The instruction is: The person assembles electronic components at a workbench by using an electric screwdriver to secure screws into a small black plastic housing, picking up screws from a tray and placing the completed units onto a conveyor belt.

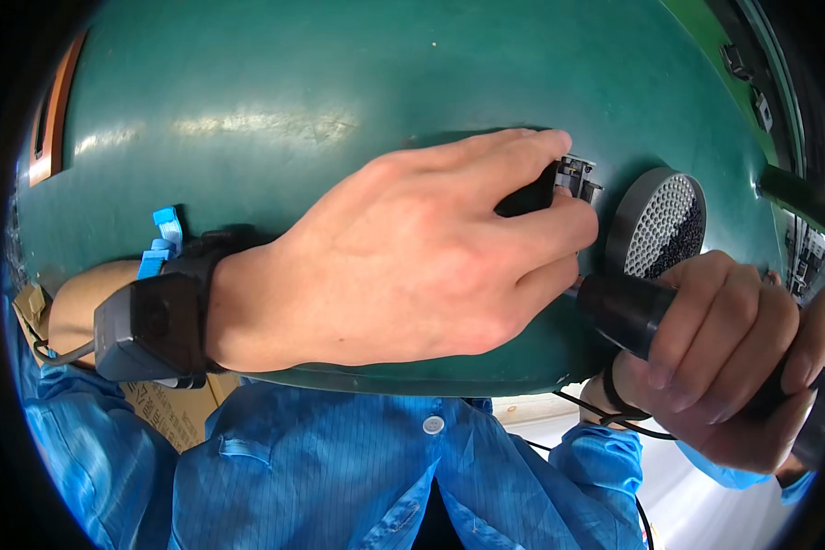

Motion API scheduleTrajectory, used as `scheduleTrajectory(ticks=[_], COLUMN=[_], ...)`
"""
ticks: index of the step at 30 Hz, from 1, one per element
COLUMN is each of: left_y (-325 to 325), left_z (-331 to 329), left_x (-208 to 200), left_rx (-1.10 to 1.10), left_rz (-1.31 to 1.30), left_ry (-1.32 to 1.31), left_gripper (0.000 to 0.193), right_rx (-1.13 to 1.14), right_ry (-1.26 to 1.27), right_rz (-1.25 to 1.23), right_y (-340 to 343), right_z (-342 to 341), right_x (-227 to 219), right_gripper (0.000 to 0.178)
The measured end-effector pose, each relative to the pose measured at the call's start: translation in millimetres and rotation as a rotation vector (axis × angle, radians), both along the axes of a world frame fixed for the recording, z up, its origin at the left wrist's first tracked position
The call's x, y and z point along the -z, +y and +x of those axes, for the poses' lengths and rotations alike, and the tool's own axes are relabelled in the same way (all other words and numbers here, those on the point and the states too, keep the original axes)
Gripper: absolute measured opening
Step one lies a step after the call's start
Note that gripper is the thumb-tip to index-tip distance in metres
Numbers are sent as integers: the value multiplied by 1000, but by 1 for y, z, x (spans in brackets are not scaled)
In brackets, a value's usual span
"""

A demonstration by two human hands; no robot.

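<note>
My left hand [431, 247] reaches across the mat, palm down, its thumb and fingers closed round a small black part [530, 194]. One end of that part, with a silver and black fitting [577, 176], sticks out past my fingertips. The rest is hidden under the hand. In my right hand [729, 348] is a thick black electric screwdriver [625, 310], gripped round its body and lying nearly level. Its tip points left, close beside the curled fingers of my left hand; what the tip touches, if anything, is hidden.
A round grey screw tray [621, 225] with a perforated white plate and many small black screws stands just beyond the screwdriver. The green mat [247, 82] ends at a curved near edge. An orange-brown frame [57, 115] lies far left. Small parts [763, 110] sit at the right rim.
</note>
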State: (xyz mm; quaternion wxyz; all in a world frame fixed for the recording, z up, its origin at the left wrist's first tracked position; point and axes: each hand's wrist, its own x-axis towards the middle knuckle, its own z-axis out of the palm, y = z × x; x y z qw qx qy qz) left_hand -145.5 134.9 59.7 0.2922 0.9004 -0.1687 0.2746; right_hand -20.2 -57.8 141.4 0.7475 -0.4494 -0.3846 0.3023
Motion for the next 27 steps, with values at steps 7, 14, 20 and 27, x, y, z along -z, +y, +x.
scheduleTrajectory(ticks=[7, 14, 20, 27], left_y=[1, 9, 17, 33], left_z=[-5, -7, -6, 7], left_x=[-4, -6, -8, -25], left_rx=[29, 112, 115, 171], left_rz=[-15, 63, 96, -177], left_ry=[57, 136, 153, 125], left_gripper=[19, 20, 24, 19], right_rx=[85, 79, -22, 346], right_ry=[-270, -212, -272, 22], right_rz=[146, 126, -16, 302], right_y=[37, 43, 49, 2], right_z=[-40, -41, -33, -3], right_x=[5, 11, -3, -21], right_gripper=[31, 28, 24, 18])
